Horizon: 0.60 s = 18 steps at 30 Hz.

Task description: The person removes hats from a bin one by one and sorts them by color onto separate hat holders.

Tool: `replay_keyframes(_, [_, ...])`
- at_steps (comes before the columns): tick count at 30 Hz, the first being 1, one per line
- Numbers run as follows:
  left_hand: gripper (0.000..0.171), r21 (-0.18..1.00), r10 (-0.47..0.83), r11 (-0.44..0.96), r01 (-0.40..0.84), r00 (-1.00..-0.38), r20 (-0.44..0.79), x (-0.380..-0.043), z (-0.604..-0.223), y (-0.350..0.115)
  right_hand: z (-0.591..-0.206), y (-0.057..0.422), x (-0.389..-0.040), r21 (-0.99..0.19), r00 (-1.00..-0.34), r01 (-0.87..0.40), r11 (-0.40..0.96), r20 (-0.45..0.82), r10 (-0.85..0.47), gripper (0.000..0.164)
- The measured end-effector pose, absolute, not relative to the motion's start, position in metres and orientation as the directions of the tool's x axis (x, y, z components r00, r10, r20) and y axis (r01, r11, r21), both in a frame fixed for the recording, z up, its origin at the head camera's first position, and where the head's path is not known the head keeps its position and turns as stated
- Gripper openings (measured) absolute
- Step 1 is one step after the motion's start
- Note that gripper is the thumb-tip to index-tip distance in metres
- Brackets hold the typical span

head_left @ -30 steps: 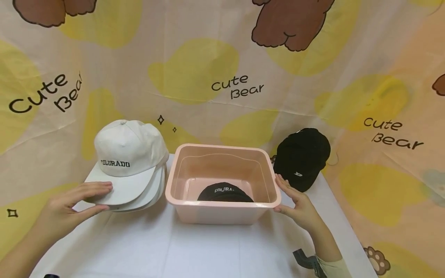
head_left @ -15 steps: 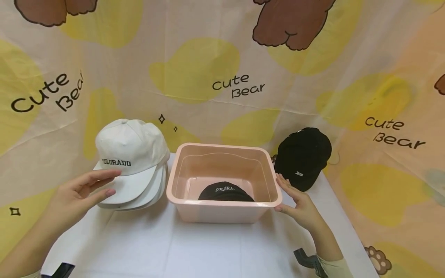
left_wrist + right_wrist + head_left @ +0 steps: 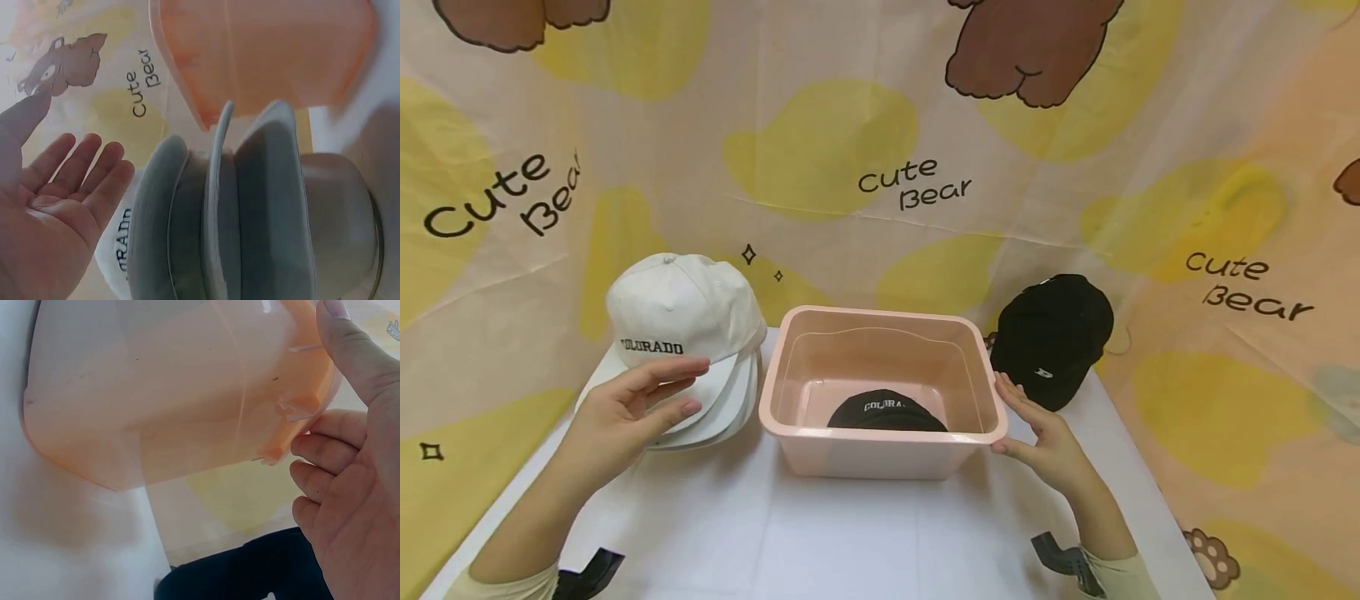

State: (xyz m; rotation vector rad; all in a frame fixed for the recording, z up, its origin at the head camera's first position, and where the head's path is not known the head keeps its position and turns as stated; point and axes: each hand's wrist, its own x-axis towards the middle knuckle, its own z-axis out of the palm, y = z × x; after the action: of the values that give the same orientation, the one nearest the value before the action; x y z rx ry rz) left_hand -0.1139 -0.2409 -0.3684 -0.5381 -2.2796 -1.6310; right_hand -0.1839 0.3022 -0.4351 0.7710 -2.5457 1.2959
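Observation:
A stack of several white caps (image 3: 677, 304), the top one lettered COLORADO, stands on the table's left side. My left hand (image 3: 632, 412) hovers in front of their brims, holding nothing; in the left wrist view its palm (image 3: 50, 237) shows beside the stacked brims (image 3: 219, 237), thumb apart from the fingers. In the middle stands a pink plastic bin (image 3: 880, 457) with a black cap (image 3: 887, 412) inside, its lower part hidden by the front wall. Extended fingers and thumb of my right hand (image 3: 1045, 437) touch the bin's right rim, also seen in the right wrist view.
Another black cap (image 3: 1052, 342) with a small white mark lies right of the bin, behind my right hand. A white cloth covers the table (image 3: 842, 542). Close behind hangs a printed curtain (image 3: 820, 158) with bears and lettering.
My left hand has come off the top cap's brim and moved right, toward the bin. The right hand stays at the bin's rim; caps and bin have not moved.

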Motion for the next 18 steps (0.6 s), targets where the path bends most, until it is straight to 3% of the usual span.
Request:
replay_keyframes(6, [0.043,0.817,0.134,0.340,0.465,-0.884,0.448,-0.121,-0.376,-0.219,-0.434,0.302,-0.183,-0.703,-0.858,-0.509,0.496,0.366,-0.360,0.092])
replay_keyframes(18, [0.050,0.801,0.149,0.312,0.511,-0.859,0.489,-0.132,-0.391,-0.193,-0.433,0.302,-0.183,-0.693,-0.864,-0.500,0.519,0.357,-0.355,0.092])
